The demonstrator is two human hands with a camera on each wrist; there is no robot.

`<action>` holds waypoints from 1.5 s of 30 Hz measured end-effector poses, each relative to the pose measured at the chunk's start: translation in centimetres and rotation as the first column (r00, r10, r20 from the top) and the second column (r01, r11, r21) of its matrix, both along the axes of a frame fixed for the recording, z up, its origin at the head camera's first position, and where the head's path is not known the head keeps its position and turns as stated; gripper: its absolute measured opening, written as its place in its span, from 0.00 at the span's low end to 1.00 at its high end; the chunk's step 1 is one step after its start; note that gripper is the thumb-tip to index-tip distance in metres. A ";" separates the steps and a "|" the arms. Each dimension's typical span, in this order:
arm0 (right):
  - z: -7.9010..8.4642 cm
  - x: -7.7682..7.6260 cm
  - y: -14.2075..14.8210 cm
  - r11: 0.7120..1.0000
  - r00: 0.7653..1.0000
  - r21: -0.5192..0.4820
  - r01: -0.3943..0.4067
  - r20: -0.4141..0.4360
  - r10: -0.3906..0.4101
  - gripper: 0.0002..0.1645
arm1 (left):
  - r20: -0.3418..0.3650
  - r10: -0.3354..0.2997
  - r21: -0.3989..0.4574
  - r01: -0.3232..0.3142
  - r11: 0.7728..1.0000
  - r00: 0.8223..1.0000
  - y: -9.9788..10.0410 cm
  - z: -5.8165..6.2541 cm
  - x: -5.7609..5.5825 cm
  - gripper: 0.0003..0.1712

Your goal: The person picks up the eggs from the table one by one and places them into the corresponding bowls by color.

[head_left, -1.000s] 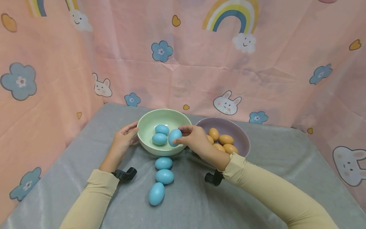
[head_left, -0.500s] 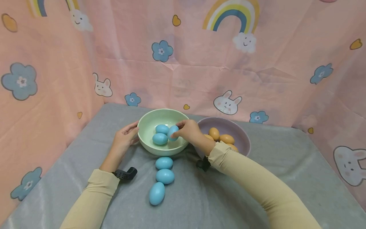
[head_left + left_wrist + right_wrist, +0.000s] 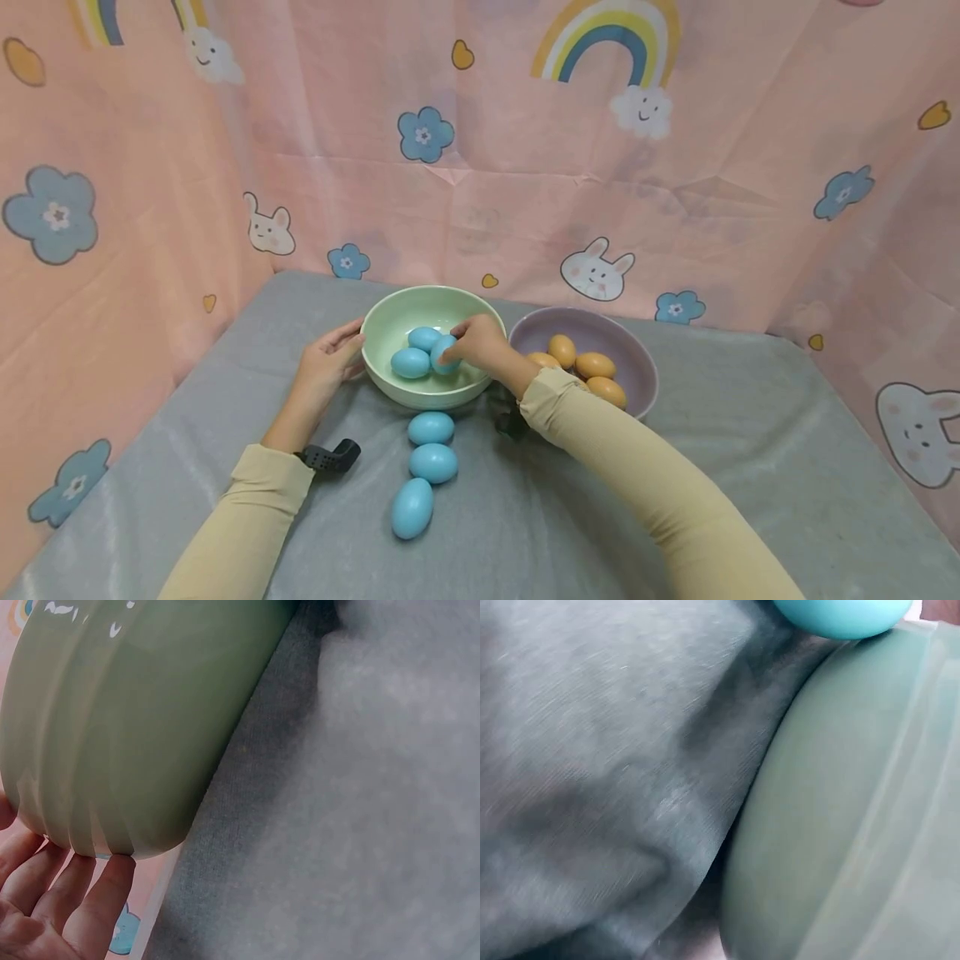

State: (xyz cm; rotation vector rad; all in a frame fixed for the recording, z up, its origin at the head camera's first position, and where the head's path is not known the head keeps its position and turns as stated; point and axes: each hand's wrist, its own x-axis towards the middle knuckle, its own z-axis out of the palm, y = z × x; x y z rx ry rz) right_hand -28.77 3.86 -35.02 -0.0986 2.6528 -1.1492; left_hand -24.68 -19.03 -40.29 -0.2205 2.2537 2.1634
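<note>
In the head view my right hand (image 3: pixel 487 346) reaches into the pale green bowl (image 3: pixel 386 329) and pinches a blue egg (image 3: pixel 442 357) between thumb and fingers. That egg is low in the bowl beside two other blue eggs (image 3: pixel 410 363). My left hand (image 3: pixel 324 360) rests against the bowl's left side. The left wrist view shows several of its fingertips (image 3: pixel 120 870) touching the bowl's outer wall (image 3: pixel 127 727), spread rather than wrapped round it. In front of the bowl, three blue eggs (image 3: pixel 433 463) lie in a line on the cloth. The right wrist view hides the right fingers.
A purple bowl (image 3: pixel 637 358) with several orange-yellow eggs (image 3: pixel 595 365) stands just right of the green one, partly behind my right forearm. Grey cloth (image 3: pixel 750 417) covers the table. A pink patterned curtain (image 3: pixel 510 208) encloses the back and sides.
My right hand has moved left and lower into the green bowl with the pinched egg. The front egg inside has shifted slightly left. My left hand stays at the bowl's side.
</note>
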 end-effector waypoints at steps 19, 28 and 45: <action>-0.6 -0.3 -1.0 0.999 0.995 -0.006 0.034 0.099 -0.033 0.32 | 0.003 -0.006 0.011 0.006 1.000 1.000 0.0 -0.2 -0.2 0.28; -1.1 -0.3 -1.3 0.997 0.996 -0.043 0.063 0.060 -0.060 0.29 | 0.009 0.000 0.007 0.000 1.000 1.000 -0.1 -0.3 -0.1 0.28; 0.5 6.6 2.2 0.864 0.998 -0.503 0.013 0.066 0.023 0.21 | -0.008 -0.007 0.006 0.007 1.000 1.000 -0.1 -0.1 -0.1 0.28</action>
